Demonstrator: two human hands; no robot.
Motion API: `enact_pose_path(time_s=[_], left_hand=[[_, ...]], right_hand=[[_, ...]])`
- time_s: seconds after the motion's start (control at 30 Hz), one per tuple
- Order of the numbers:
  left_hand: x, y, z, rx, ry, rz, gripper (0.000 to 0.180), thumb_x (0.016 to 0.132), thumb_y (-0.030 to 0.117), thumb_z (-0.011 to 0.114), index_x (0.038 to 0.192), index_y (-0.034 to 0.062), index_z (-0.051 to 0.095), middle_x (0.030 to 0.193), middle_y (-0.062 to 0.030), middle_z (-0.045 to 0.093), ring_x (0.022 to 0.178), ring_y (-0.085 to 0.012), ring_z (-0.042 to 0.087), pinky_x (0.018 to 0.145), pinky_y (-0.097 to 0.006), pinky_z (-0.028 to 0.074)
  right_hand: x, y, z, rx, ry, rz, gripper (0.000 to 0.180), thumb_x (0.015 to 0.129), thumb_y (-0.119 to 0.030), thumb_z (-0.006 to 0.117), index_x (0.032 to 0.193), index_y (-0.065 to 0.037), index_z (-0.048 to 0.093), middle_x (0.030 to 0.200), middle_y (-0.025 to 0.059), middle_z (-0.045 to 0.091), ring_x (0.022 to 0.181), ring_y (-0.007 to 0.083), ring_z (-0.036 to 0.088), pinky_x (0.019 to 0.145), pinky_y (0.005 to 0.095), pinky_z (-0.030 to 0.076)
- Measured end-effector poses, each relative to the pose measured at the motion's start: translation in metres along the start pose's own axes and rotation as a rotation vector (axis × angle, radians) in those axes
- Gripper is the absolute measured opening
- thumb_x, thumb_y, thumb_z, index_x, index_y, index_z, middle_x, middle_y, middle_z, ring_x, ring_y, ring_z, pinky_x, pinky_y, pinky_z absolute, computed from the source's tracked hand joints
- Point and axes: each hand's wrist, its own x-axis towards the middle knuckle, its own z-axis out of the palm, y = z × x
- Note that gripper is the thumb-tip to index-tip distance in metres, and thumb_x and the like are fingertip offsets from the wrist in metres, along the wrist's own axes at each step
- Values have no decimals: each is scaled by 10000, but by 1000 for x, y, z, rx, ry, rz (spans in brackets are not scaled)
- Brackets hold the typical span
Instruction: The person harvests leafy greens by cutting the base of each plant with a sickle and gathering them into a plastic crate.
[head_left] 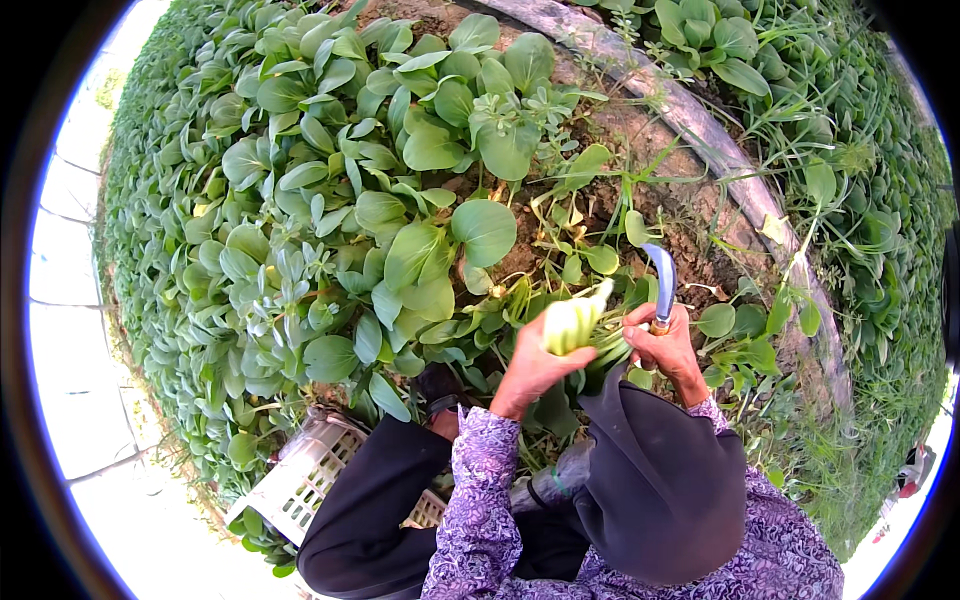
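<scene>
My left hand [535,368] is wrapped around a bunch of leafy greens with thick pale stems [571,325], which look like bok choy. Their white-green bases point up and away from me, while the leaves are mostly hidden behind dark cloth and my hands. Close by on the right, my right hand [668,348] is closed on the handle of a small sickle [662,275]. The sickle's curved blade stands upward, tip bending left, apart from the stems. The thumb and fingers of that hand also touch thin green stalks at the bunch's right side.
Dense rows of leafy greens [370,210] fill the left and far side. A pale plastic crate [300,470] stands by my bent left leg [380,500]. A long greyish strip or hose [720,150] curves along the right, with grass and weeds beyond. Bare soil [690,255] shows ahead.
</scene>
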Motion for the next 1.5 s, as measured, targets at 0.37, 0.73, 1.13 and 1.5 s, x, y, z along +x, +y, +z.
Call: enact_pose_path(time_s=[0.37, 0.73, 1.13, 1.5], left_hand=[[-24, 1, -3, 769, 262, 207, 467, 595, 186, 707, 1022, 48, 580, 837, -180, 641, 773, -293, 631, 696, -374, 491], [50, 70, -71, 1800, 329, 195, 178, 535, -13, 662, 712, -25, 647, 1335, -317, 321, 1243, -460, 331, 778, -389, 530], [19, 28, -136, 1846, 295, 237, 296, 574, -25, 650, 866, -3, 604, 1196, -182, 429, 1094, -325, 445, 689, -349, 539], [18, 31, -174, 1738, 340, 241, 382, 635, 7, 589, 1014, 34, 626, 1139, -126, 542, 937, -342, 569, 723, -401, 494]], right_hand=[[65, -3, 22, -889, 19, -301, 314, 786, -210, 576, 956, 50, 529, 649, 133, 594, 534, 231, 564, 513, 371, 457], [97, 30, 19, -1327, -301, -726, 206, 838, -190, 540, 783, -4, 469, 526, 134, 483, 508, 309, 549, 446, 406, 421], [178, 48, 93, -929, -219, -669, 234, 864, -174, 562, 829, 32, 456, 597, 200, 517, 585, 375, 540, 508, 419, 430], [191, 50, 104, -540, -431, 59, 287, 897, -195, 536, 867, 80, 458, 624, 120, 476, 458, 189, 531, 386, 305, 446]])
